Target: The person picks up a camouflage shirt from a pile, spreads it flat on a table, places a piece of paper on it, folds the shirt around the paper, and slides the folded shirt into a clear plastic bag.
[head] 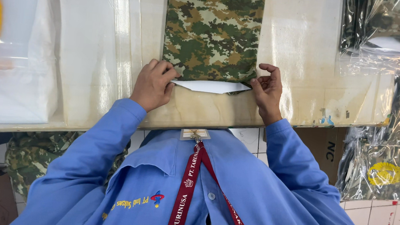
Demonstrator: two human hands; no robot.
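Note:
A folded camouflage garment (213, 30) in green, brown and tan lies flat on a cream worktable (305, 44), running away from me. A white sheet of paper or card (211, 86) sticks out from under its near edge. My left hand (153, 84) pinches the garment's near left corner against the white sheet. My right hand (267, 91) pinches the near right corner, fingers curled. Both arms are in blue sleeves.
Clear plastic bags holding camouflage garments (389, 32) are stacked at the right, more hanging below the table edge (386, 160). White plastic bags (18, 65) lie at the left. A cardboard box (323, 151) and tiled floor (381, 222) show under the table.

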